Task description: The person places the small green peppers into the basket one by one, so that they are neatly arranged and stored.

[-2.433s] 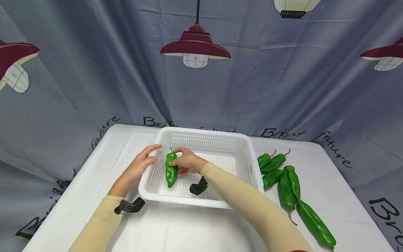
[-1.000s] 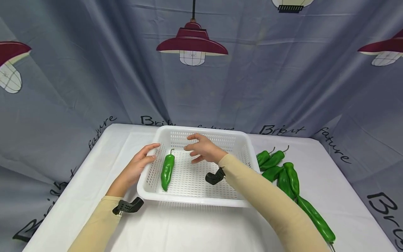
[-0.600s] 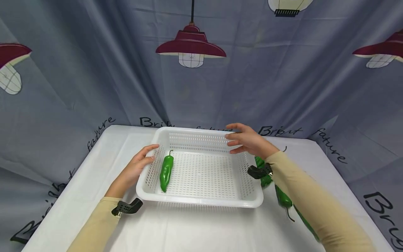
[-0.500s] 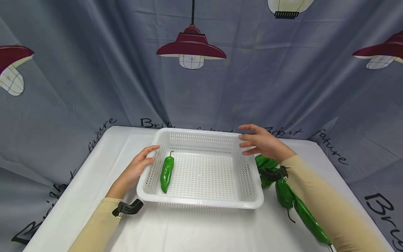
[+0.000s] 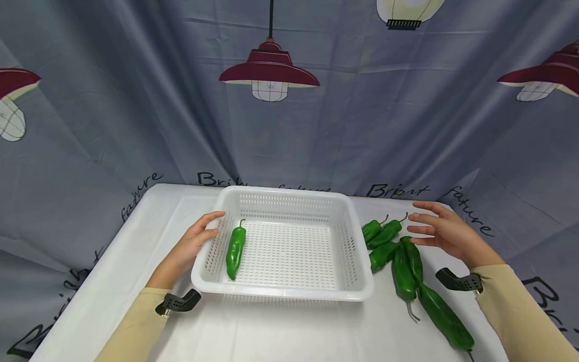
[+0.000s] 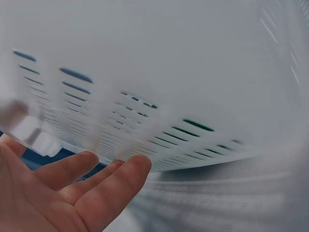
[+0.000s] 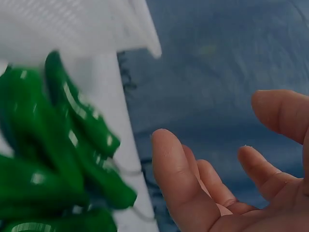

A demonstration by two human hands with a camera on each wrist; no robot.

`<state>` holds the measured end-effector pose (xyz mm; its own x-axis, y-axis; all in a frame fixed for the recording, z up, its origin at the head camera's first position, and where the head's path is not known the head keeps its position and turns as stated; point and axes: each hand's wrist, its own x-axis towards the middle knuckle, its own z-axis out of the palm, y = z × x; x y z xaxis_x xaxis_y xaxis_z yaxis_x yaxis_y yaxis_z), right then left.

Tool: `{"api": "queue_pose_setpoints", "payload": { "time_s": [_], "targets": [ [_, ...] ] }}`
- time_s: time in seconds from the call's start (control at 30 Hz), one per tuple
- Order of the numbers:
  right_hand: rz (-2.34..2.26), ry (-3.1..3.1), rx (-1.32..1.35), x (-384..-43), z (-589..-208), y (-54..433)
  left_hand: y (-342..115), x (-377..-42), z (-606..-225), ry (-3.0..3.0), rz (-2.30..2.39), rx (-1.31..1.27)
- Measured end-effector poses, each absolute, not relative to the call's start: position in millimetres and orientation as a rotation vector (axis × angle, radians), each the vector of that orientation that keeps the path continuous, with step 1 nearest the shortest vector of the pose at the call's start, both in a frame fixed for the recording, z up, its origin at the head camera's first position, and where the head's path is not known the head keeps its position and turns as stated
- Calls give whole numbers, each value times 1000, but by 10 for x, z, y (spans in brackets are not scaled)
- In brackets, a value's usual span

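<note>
A white perforated plastic basket (image 5: 280, 292) stands in the middle of the table, with one long green pepper (image 5: 235, 253) lying along its left side. My left hand (image 5: 188, 247) rests at the basket's left rim, fingers extended; in the left wrist view its fingertips (image 6: 137, 166) are against the outer wall. To the right of the basket lies a loose group of several green peppers (image 5: 404, 274), some overlapping. My right hand (image 5: 445, 234) hovers over the right side of that group, fingers spread and holding nothing. The right wrist view has the peppers (image 7: 43, 125) left of the fingers.
A white cloth covers the table (image 5: 289, 332). Grey-blue curtain (image 5: 362, 125) with printed lamps and lettering hangs right behind the table's far edge and along both sides. The basket's raised right wall (image 5: 357, 246) stands between its inside and the loose peppers.
My right hand let go of the pepper at the basket's left side, then moved right, out over the rim to the loose peppers. My left hand has stayed at the rim.
</note>
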<state>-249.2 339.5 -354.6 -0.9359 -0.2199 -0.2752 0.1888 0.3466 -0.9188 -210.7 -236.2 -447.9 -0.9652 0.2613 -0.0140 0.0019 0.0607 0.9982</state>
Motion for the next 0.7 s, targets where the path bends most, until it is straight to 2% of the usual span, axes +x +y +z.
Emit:
{"api": "queue_pose_setpoints", "payload": {
  "time_s": [0.27, 0.7],
  "targets": [
    [-1716, 2166, 86, -2397, -3712, 3729, -2358, -2108, -4499, 2162, 1988, 251],
    [-1699, 2157, 223, -2428, -3958, 3938, -2355, -2113, -4509, 2149, 2001, 253]
  ]
}}
